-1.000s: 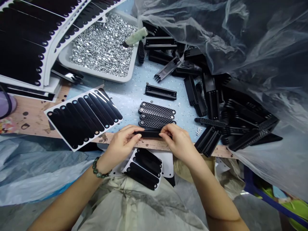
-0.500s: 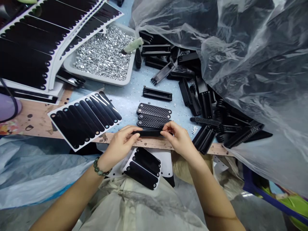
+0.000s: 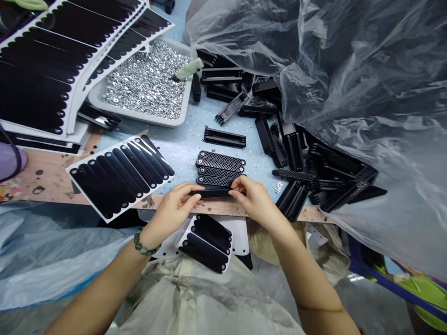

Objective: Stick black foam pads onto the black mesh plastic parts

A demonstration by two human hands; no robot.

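Observation:
Close to the table's front edge, a slim black plastic bar lies crosswise between my hands. My left hand pinches its left end between thumb and fingers. My right hand grips the other end the same way, its fingertips covering that end. Just beyond the bar sit several black textured pieces in a row, with small metal washers at their ends. Farther back lies a single black slotted piece. A sheet of glossy black strip stickers rests left of my hands.
A white tray full of small metal washers stands at the back left, beside stacked sticker sheets. A heap of black parts lies right, partly under clear plastic sheeting. Another sticker sheet is on my lap.
The whole view has shifted slightly, so things appear a little farther left. Both hands keep their hold on the black bar, with hardly any motion.

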